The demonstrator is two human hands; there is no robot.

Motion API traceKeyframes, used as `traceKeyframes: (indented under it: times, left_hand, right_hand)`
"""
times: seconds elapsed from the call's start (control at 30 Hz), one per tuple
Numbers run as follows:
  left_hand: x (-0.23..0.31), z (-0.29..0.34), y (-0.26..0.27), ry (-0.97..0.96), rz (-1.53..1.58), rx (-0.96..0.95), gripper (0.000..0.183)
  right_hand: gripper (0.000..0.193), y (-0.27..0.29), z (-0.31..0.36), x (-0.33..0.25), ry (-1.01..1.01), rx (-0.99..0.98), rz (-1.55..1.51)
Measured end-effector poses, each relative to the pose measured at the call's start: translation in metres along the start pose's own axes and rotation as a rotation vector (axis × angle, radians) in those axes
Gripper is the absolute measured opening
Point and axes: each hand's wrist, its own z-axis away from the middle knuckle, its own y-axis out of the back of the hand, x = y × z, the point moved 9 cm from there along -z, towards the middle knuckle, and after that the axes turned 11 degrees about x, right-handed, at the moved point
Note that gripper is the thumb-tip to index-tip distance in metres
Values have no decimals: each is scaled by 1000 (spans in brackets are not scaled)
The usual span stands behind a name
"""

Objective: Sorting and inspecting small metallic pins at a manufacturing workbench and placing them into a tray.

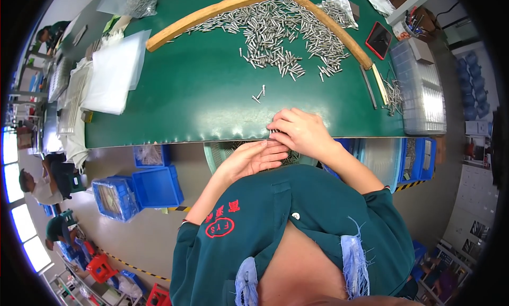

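One palm turned up, the left hand (252, 162) is loosely cupped over a pale green tub (212, 157). At the near edge of the green desk (185, 104), the right hand (302, 132) bends over small metal pins (273, 131); whether it pinches them I cannot tell. Farther lie a few loose pins (257, 99), then a broad pin heap (270, 33) between two wooden bars (212, 10).
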Motion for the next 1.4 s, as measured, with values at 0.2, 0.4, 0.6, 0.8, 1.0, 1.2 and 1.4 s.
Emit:
traceKeyframes:
  times: [0.2,0.4,0.6,0.8,1.0,1.2,1.4]
  left_hand:
    - [-8,-10,-6,93,87,-36,28]
    - [-14,-18,-6,-15,-46,50,30]
    - [-17,-20,5,16,-123,131,30]
    - [-13,-18,2,47,-112,61,29]
    - [-15,-19,6,47,-171,54,30]
    - [16,-1,-13,-182,-540,83,29]
    - [39,11,-22,-320,-618,116,31]
  right_hand:
    - [21,-2,16,-13,-11,-98,-31]
    - [28,2,18,-12,-34,-119,-119]
    - [32,-1,21,-4,-201,-254,-226]
    - [30,-4,20,-8,-107,-245,-212]
    - [32,-6,23,-9,-9,-222,-184]
    - [34,-2,16,11,-373,-225,-571]
    - [29,-8,15,10,-479,-240,-930]
